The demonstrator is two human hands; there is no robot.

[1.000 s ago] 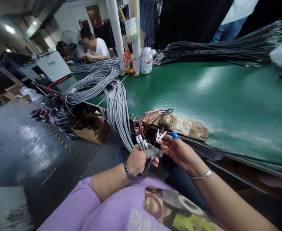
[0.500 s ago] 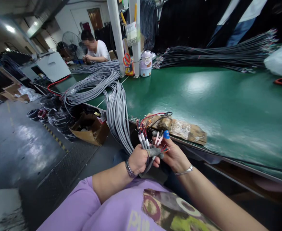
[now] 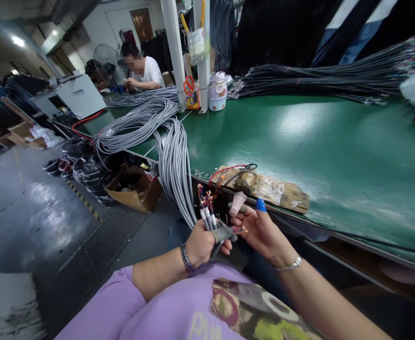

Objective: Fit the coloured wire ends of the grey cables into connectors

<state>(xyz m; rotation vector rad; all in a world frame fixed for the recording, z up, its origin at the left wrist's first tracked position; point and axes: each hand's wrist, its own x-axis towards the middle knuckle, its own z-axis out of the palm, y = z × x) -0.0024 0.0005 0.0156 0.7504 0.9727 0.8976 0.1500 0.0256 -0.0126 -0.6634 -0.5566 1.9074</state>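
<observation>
My left hand is closed around the ends of several grey cables that hang off the green table's edge. Their stripped coloured wires with white sleeves stick up above my fist. My right hand sits just right of it, with a blue cap on one fingertip. Its fingers pinch a small pink tool and touch the fine coloured wire tips at my left thumb.
A taped cardboard pad with red and black leads lies on the green table. A black cable bundle lies at the back. White posts, scissors and a jar stand mid-table. Another person works far left. A box sits on the floor.
My right hand shifted slightly right and down from the cable ends, and the pink tool turned in its fingers. My left hand kept its grip.
</observation>
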